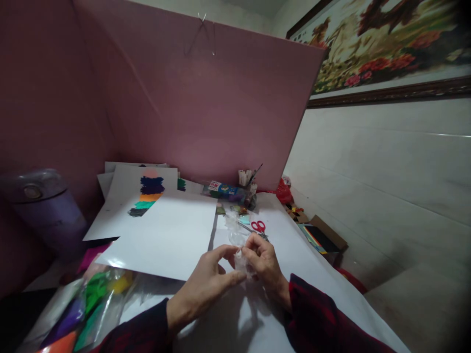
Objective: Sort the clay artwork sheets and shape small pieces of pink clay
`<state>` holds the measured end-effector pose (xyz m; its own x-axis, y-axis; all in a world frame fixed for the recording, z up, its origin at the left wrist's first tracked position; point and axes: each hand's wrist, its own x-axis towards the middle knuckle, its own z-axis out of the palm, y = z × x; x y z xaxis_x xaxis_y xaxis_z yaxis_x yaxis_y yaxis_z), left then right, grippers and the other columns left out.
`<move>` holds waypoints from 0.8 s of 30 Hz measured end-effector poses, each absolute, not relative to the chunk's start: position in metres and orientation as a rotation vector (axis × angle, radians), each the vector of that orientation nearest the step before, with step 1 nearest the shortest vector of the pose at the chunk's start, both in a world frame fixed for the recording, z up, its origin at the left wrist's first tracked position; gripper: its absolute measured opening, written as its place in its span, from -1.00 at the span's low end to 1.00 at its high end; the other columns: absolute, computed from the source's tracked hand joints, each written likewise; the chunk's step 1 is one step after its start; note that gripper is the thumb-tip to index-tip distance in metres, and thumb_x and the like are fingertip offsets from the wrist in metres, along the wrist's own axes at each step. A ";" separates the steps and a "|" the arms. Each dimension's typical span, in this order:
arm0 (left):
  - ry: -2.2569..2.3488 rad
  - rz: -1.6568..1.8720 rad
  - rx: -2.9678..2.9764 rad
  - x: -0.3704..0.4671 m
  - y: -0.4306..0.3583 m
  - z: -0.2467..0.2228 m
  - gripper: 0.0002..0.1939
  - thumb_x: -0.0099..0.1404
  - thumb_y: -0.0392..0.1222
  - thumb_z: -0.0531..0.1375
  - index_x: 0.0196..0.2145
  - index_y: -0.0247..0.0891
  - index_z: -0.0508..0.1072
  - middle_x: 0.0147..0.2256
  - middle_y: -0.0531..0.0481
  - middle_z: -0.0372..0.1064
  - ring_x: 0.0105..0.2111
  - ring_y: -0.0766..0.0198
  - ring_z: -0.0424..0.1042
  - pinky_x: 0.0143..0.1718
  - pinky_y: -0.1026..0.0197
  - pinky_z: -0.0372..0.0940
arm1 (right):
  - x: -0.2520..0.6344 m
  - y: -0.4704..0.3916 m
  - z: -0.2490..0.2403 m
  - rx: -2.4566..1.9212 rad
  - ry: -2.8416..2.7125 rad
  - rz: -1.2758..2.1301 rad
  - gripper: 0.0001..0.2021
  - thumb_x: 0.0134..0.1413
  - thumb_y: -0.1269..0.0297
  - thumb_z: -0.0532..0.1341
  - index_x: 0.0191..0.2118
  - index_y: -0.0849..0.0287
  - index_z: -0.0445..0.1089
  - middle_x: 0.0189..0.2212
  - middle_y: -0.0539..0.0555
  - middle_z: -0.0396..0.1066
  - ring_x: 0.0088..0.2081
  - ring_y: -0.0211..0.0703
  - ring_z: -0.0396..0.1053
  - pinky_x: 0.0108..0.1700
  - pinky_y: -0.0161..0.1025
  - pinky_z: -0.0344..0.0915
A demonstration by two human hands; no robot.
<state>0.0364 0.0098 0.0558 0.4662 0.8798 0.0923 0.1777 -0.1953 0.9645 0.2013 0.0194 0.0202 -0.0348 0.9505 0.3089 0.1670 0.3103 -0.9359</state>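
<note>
Right hand [267,267]: fingertips pinched on small plastic piece [243,266], lower centre of frame. Left hand [206,277]: thumb and fingers curved half open about its left side; whether gripping, cannot tell. Piece whitish, translucent, crumpled. Red-handled scissors [259,227] just above right hand. Blank white sheet [172,235] left of centre.

A framed painting [390,49] hangs right of a seemingly purple bottle [51,218].
</note>
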 end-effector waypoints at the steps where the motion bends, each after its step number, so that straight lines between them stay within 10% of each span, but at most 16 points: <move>1: 0.948 0.854 1.672 0.037 0.010 0.054 -0.75 0.11 -0.16 0.21 -0.24 -0.29 0.41 -0.34 0.06 0.30 -0.61 0.47 0.13 -0.59 0.35 0.04 | 0.201 0.019 0.020 -1.076 -1.469 0.906 -0.79 0.02 0.22 0.14 -0.52 0.14 0.12 -0.70 -0.16 0.07 -0.69 -0.39 0.00 -0.65 -0.40 -0.05; 18: 1.297 1.077 1.931 0.033 0.011 0.036 -0.86 0.05 -0.31 0.10 -0.55 -0.20 0.16 -0.62 0.17 0.11 -0.61 0.38 0.07 -0.54 0.29 -0.02 | 0.198 -0.001 0.024 -0.949 -1.844 0.552 -0.71 0.19 0.31 0.00 -0.57 0.14 0.16 -0.69 -0.08 0.14 -0.63 -0.34 0.12 -0.53 -0.34 0.10; 24: 1.288 1.232 1.621 0.033 0.018 0.039 -0.82 0.14 -0.18 0.13 -0.54 -0.21 0.18 -0.58 0.16 0.17 -0.60 0.40 0.15 -0.56 0.34 0.06 | 0.208 0.040 0.018 -1.290 -1.881 0.036 -0.70 0.05 0.46 0.09 -0.06 0.18 0.33 -0.12 0.17 0.32 -0.11 -0.08 0.31 -0.10 -0.17 0.29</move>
